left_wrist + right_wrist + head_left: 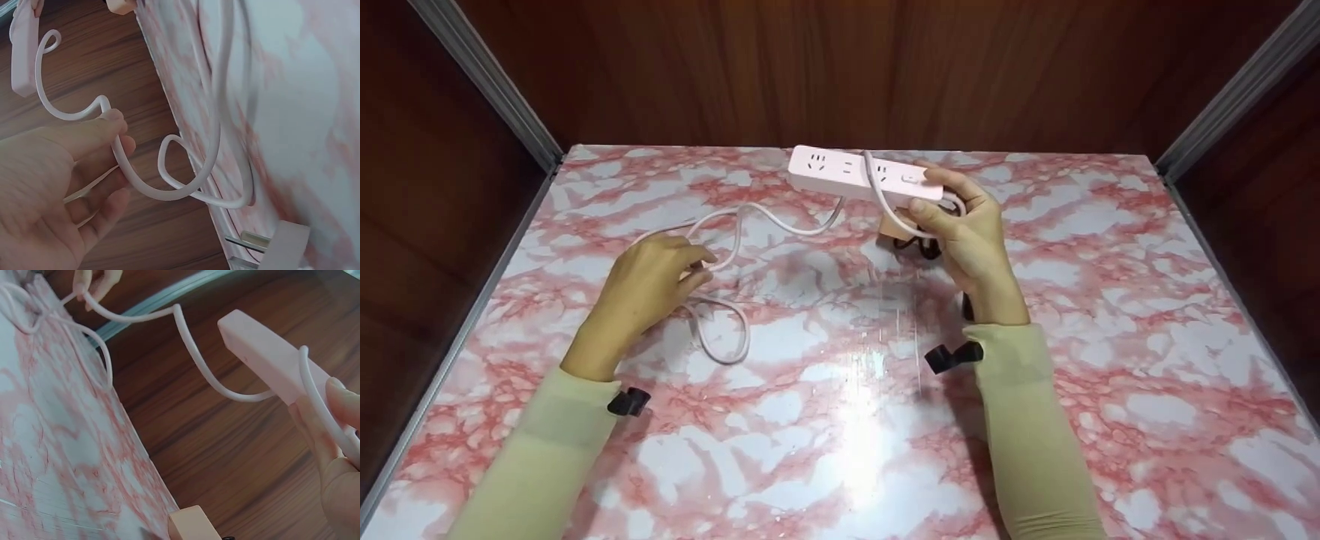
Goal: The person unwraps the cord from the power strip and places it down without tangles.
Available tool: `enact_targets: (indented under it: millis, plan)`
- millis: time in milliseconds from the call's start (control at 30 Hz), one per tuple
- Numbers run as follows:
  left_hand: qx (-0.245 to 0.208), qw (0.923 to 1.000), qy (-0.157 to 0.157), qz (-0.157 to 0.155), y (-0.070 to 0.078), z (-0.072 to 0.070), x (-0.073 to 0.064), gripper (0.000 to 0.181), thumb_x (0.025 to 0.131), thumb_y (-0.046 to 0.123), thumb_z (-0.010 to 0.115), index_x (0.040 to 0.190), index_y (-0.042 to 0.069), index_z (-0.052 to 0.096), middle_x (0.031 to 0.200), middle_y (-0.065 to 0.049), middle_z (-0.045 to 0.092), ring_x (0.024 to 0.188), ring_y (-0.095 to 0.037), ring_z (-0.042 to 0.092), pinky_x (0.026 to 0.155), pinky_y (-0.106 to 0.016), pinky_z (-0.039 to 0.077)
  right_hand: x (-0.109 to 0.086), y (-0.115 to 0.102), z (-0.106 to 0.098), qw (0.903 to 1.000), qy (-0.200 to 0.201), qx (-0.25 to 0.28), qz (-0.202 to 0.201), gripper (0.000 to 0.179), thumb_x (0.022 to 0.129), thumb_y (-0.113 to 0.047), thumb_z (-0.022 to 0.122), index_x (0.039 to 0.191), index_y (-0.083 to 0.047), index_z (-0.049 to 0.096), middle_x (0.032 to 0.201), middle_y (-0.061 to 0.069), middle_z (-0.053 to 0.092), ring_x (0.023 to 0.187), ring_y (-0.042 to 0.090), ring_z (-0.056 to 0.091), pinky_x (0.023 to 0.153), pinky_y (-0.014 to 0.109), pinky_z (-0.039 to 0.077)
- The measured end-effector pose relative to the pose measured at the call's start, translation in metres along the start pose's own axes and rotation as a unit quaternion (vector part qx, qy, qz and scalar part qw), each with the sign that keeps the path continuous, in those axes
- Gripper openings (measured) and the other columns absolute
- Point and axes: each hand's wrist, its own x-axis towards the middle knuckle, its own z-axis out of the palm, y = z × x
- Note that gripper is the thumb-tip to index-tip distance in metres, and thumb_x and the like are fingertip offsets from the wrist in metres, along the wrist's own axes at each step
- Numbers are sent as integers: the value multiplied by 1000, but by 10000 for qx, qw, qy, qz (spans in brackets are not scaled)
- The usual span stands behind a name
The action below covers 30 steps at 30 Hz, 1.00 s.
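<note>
Power strip [847,178], pale pink, is held up over the far part of a red-and-white marbled table [810,337] as the head view shows a person's right hand [975,236] clasping its switch end, thumb along the near edge and fingers behind. That hold leaves most of the socket face uncovered and its other end free, apparently so that the cord [804,232] can pass around the body; one turn already crosses the face between the sockets. Off to the left, the left hand [649,281] has the cord near its fingertips, with a slack loop lying on the table below. Beneath the raised strip sit a tan box [894,227] and a dark cable [930,249], both apart from the work. From the left wrist, thumb and forefinger pinch the cord while the other fingers curl loosely, a light grip that probably lets the line be guided; a plug [287,247] with metal prongs lies at lower right. From the right wrist, the strip tilts in the right hand's fingers, clamped between them and the thumb; the cord leaves its underside and dips toward the left hand, the sag suggesting little tension.
</note>
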Motion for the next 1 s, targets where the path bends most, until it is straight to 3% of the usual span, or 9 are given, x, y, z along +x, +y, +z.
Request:
enact_targets:
  millis: [267,533,767,900,1000]
  plan:
    - [-43,9994,341,-6,7,-3,0,32,90,14,87,120,7,79,118,-18,77,113,-41,67,100,-59,52,0,-1,1,9999,-124,-18,-63,36,89,21,70,107,-9,79,147,20,60,122,32,63,90,39,62]
    - [-93,9914,1295,147,27,-4,10,40,91,18,87,129,10,75,126,-12,74,114,-37,63,99,-52,50,-2,-1,3,9999,-93,59,-61,38,88,23,69,105,-9,80,147,22,60,115,28,67,86,35,64]
    - [-10,9778,1965,724,55,-6,27,37,91,19,87,125,10,76,124,-10,75,111,-33,65,99,-47,53,-2,0,2,9999,-121,99,-21,34,88,21,72,106,-7,80,152,28,54,111,25,68,87,36,64]
    - [54,9736,1986,1124,70,0,37,34,90,19,87,122,11,78,124,-8,75,111,-31,65,99,-47,52,-2,0,2,9999,-124,106,-25,34,87,21,73,106,-7,80,144,20,62,111,24,66,84,34,64]
    - [184,9730,1929,1257,77,5,42,32,91,19,87,121,13,78,123,-6,75,111,-30,65,99,-46,53,-2,1,4,9998,-128,114,-44,35,88,21,72,106,-7,80,141,16,65,112,24,66,83,32,64]
